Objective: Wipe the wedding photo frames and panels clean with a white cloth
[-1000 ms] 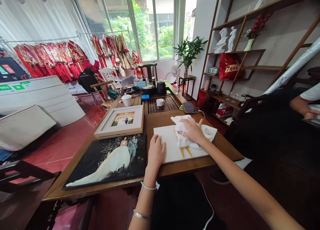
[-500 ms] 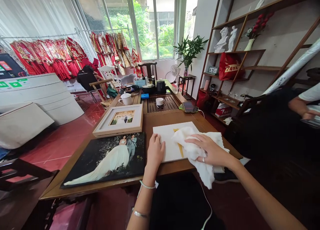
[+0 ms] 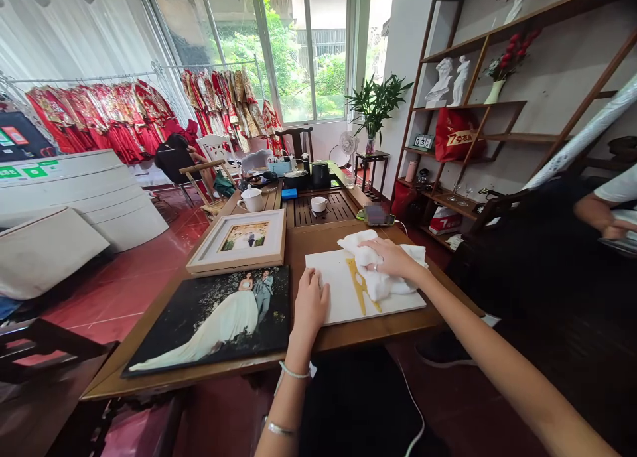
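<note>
A white board [image 3: 332, 291] with a gold emblem [image 3: 356, 286] lies flat on the brown wooden table [image 3: 298, 245] before me. My left hand [image 3: 310, 299] grips the board's left edge, fingers bent and thumb on top. White cloth [image 3: 378, 286] is bunched under my right hand [image 3: 391, 258], which presses it on the board's upper right part. Part of the emblem is hidden by the cloth. Left of my left hand lies a wedding photo panel [image 3: 219, 318], and behind that a framed photo [image 3: 199, 248] with a pale frame.
Toward the back of the table stand a lidded white cup [image 3: 250, 199], a tea tray [image 3: 338, 208] with a small cup [image 3: 318, 204], and a phone [image 3: 375, 215] on a cable. Another person's hand [image 3: 614, 226] shows at far right. Shelves [image 3: 470, 105] line the right wall.
My right hand has moved the cloth away from me and slightly left, drawing its hanging end up off the table edge. More of the gold emblem shows. My left hand stays put.
</note>
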### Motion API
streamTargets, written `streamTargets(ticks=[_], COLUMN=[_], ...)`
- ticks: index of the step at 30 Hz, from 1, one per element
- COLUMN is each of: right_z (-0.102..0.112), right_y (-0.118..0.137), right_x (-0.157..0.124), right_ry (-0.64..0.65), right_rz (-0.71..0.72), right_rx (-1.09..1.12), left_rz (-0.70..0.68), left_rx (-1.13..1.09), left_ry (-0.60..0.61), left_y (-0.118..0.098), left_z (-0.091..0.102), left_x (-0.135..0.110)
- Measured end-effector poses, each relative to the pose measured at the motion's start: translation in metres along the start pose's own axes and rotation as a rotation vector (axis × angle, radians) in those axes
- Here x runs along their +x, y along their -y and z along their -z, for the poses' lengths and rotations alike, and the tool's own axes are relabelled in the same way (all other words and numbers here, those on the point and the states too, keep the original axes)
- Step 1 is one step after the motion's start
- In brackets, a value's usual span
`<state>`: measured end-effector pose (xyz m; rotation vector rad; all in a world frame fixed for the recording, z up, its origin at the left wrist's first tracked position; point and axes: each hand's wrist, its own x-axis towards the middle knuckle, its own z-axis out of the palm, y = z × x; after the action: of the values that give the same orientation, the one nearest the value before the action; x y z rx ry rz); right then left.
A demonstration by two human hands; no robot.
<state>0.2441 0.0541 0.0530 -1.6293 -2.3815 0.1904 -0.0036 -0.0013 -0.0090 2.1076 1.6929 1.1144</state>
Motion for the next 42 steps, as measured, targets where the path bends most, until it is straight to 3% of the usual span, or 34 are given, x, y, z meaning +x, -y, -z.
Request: streamTargets(ticks=[4,8,15,20,24,28,35,39,42], right_z=[-0.002,-0.005,-0.009,-0.004,0.001,-0.001,-0.007,-0.005,-0.003], right_y=[-0.001,0.002,0.017,0.027,0.027,0.023,0.012,0.018,0.029], right_x=[0.026,0.027,-0.027,-0.077,-0.092,-0.076,-0.009,0.023,0.031], right_ry=[-0.002,-0.011,-0.073,-0.047,-0.014,-0.021,-0.013,0.033,0.044], right_rz=[-0.033,-0.034,0.172,0.222,0.24,0.2,0.053,-0.035,-0.038], right_rx=[-0.028,-0.034,0.039,0.052,0.063,0.067,0.003,-0.081,-0.105], left_rz=[-0.009,-0.007,0.024,0.018,0.0,0.004,-0.001,-0.009,-0.019], left_rx=[-0.024,-0.034,-0.04,-0.037,-0.031,-0.019,-0.012,-0.015,-0.02], left_ry=[-0.025,-0.029,-0.002,-0.016,-0.017,0.007,-0.005,-0.01,-0.005], left_y=[0.002,0.003,0.0,0.0,0.001,0.002,0.005,0.006,0.007], left_z=[-0.002,-0.004,-0.003,-0.004,-0.005,-0.004,-0.007,-0.007,-0.007], left_x=[0.0,0.0,0.0,0.0,0.0,0.0,0.0,0.001,0.001])
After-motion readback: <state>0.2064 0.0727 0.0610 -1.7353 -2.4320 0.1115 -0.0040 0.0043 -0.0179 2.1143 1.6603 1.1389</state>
